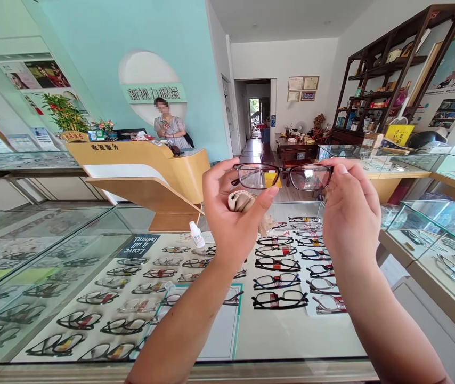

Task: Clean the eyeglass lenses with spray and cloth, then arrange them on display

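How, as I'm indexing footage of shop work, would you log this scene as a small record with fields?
Item held: dark-rimmed eyeglasses, raised above the display case
Left hand: grips one end of the eyeglasses, with a beige cloth in its grasp
Right hand: pinches the other end
In the case: rows of spectacles
On top: white bottle
Background: person behind a wooden counter
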Action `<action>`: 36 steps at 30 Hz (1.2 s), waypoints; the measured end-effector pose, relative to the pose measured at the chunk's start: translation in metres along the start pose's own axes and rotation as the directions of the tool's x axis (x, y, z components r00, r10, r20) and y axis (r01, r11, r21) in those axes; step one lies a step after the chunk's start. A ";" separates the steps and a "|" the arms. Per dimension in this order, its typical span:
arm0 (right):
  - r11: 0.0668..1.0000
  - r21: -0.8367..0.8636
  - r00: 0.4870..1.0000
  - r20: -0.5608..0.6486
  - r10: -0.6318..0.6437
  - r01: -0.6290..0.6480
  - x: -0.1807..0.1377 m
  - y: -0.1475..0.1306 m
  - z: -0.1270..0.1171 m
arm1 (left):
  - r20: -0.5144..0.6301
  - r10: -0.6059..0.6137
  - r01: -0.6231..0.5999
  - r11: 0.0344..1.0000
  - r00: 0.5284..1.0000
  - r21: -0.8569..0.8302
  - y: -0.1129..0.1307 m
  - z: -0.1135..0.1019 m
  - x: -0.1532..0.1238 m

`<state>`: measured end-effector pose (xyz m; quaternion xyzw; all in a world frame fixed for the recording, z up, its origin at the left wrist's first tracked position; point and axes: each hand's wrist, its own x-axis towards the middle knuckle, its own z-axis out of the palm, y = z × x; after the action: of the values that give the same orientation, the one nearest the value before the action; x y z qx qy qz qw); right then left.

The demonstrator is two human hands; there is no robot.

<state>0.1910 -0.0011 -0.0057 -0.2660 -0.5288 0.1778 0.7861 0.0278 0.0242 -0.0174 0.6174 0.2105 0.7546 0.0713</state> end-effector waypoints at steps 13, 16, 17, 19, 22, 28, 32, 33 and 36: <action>0.991 0.102 0.994 0.064 0.083 -0.090 0.002 0.009 0.001 | -0.096 0.057 -0.053 0.997 0.994 0.047 -0.002 0.001 -0.003; 0.985 0.140 0.992 0.092 0.089 -0.101 0.002 0.007 0.001 | -0.047 -0.187 0.181 0.978 0.981 -0.099 -0.004 -0.003 0.001; 0.982 0.152 0.989 0.116 0.095 -0.112 0.003 0.007 0.001 | 0.010 -0.288 0.286 0.946 0.958 -0.155 -0.004 -0.005 0.004; 0.980 0.150 0.974 0.204 0.101 -0.133 0.005 0.006 -0.001 | 0.167 -0.475 0.503 0.826 0.864 -0.256 -0.003 -0.009 0.009; 0.993 0.074 0.910 0.410 0.053 -0.092 0.009 0.007 -0.005 | 0.398 -0.635 0.750 0.565 0.662 -0.344 0.002 -0.010 0.015; 0.986 0.003 0.816 0.562 -0.138 0.165 0.013 0.004 -0.009 | 0.633 -0.688 0.932 0.199 0.353 -0.303 0.012 -0.012 0.019; 0.968 -0.008 0.788 0.582 -0.199 0.250 0.009 0.006 -0.005 | 0.695 -0.689 0.961 0.006 0.205 -0.277 0.009 -0.023 0.014; 0.967 -0.008 0.789 0.579 -0.204 0.256 0.007 0.008 -0.003 | 0.706 -0.689 0.962 -0.048 0.164 -0.270 0.008 -0.027 0.011; 0.957 -0.015 0.789 0.570 -0.229 0.289 -0.004 0.019 0.008 | 0.703 -0.707 0.954 -0.149 0.081 -0.260 0.006 -0.044 -0.002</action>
<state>0.1820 0.0137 -0.0177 -0.1664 -0.7764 0.1116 0.5976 -0.0132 0.0083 -0.0232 0.3482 0.2430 0.4076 0.8085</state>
